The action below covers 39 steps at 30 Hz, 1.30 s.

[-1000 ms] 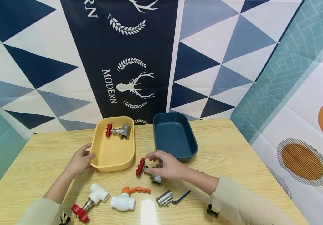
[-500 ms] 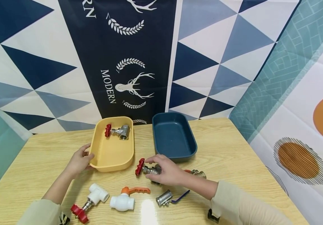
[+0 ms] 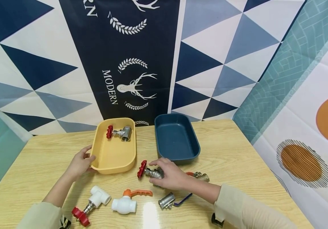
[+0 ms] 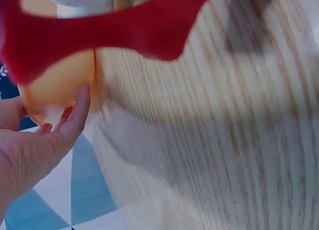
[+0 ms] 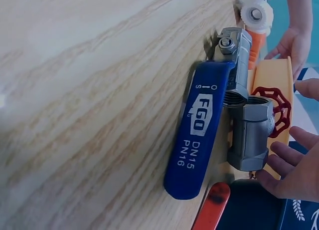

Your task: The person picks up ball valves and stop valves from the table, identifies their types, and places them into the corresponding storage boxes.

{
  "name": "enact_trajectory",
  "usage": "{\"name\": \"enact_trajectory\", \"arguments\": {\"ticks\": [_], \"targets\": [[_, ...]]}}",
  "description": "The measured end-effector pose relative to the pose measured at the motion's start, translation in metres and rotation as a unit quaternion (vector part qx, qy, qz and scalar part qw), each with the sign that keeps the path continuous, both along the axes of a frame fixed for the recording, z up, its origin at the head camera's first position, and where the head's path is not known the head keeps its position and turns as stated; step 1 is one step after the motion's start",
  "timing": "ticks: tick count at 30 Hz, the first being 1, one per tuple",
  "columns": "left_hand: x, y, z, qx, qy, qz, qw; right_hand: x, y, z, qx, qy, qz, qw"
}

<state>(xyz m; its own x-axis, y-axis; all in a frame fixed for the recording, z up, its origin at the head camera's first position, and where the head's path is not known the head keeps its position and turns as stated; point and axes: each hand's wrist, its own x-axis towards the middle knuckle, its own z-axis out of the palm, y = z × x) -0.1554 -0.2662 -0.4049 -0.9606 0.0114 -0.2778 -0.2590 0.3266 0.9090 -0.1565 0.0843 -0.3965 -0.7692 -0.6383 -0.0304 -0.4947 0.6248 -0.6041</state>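
My left hand (image 3: 79,163) holds the left rim of the yellow tray (image 3: 112,156), thumb over the edge and the other fingers against the outside wall. Inside that tray lies a metal gate valve with a red handwheel (image 3: 124,133). My right hand (image 3: 171,175) is over a second metal gate valve (image 3: 153,173), its fingers spread around the body; this valve's red handwheel (image 3: 142,169) points left. In the right wrist view, the fingers (image 5: 281,167) are beside the grey valve body (image 5: 249,132), and whether they touch it is hard to tell.
Near the front lie a white valve with red wheel (image 3: 96,198), a white ball valve with orange lever (image 3: 125,205) and a metal ball valve with blue lever (image 3: 167,201). A brass valve (image 3: 202,177) is partly behind the right arm. The dark blue tray (image 3: 178,140) stands at the back.
My right hand has shifted slightly down and toward me. The gate valve beneath it has turned, its body swinging back under the palm. The left hand stays on the yellow tray.
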Motion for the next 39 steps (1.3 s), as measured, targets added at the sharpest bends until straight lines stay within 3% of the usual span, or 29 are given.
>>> {"name": "enact_trajectory", "arguments": {"ticks": [16,39], "targets": [[-0.001,-0.001,-0.001,-0.011,0.005,-0.005,0.9999,0.0,0.001,-0.014,0.028,0.005,0.0,0.9996],[-0.002,-0.001,-0.002,-0.017,0.005,-0.001,0.9998,-0.001,-0.005,-0.02,0.055,0.008,-0.002,0.9985]]}}
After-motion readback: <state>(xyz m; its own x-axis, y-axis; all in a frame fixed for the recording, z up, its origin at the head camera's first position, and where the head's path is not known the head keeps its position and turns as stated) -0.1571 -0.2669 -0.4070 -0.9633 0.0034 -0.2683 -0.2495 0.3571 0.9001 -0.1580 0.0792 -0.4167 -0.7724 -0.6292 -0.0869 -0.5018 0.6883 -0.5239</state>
